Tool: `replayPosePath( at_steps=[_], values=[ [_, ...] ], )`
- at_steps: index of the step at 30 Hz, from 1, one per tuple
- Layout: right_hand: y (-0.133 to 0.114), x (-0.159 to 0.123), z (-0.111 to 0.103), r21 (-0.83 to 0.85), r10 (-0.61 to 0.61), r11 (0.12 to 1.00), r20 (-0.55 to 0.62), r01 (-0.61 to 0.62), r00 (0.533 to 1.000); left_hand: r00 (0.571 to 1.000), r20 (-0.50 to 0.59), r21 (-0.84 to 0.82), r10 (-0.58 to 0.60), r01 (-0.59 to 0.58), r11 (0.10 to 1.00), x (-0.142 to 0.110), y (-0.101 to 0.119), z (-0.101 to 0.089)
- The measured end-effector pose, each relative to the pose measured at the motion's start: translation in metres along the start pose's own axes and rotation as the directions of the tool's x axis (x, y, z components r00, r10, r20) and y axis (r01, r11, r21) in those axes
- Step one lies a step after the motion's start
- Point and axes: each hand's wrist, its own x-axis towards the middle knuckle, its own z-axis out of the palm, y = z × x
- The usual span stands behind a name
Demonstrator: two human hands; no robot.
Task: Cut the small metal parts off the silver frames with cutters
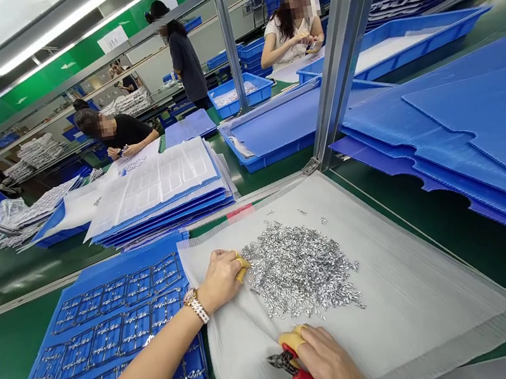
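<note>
A heap of small silver metal pieces (299,268) lies on a translucent plastic sheet (395,301). My left hand (219,281), with a wristwatch and yellow fingertip covers, rests on the sheet at the heap's left edge, its fingers curled. My right hand (326,363) grips red-handled wire cutters (293,369) near the bottom of the sheet, below the heap. A yellow cover shows on its fingers too. A blue board with rows of metal-framed parts (104,341) lies under my left forearm.
Stacked sheets of parts on blue boards (158,195) stand ahead. Large blue corrugated sheets (470,136) overhang the green bench on the right, beside a metal post (345,40). Blue trays (240,94) and several co-workers, including a seated person (293,32), are farther back.
</note>
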Motion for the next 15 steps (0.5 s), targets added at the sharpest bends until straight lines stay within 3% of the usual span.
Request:
replayPosePath(
  at_steps=[5,15],
  values=[
    [-0.0006,-0.0013,0.0001,0.017,0.0,1.0,0.005,0.0,1.0,0.999,-0.006,-0.046,-0.049,0.048,0.998,-0.0003,-0.0071,0.0026],
    [-0.0001,0.0009,0.0002,0.003,0.009,1.0,0.031,-0.009,0.999,1.0,-0.009,-0.108,-0.018,0.017,0.994,-0.0001,-0.0095,0.0006]
  ],
)
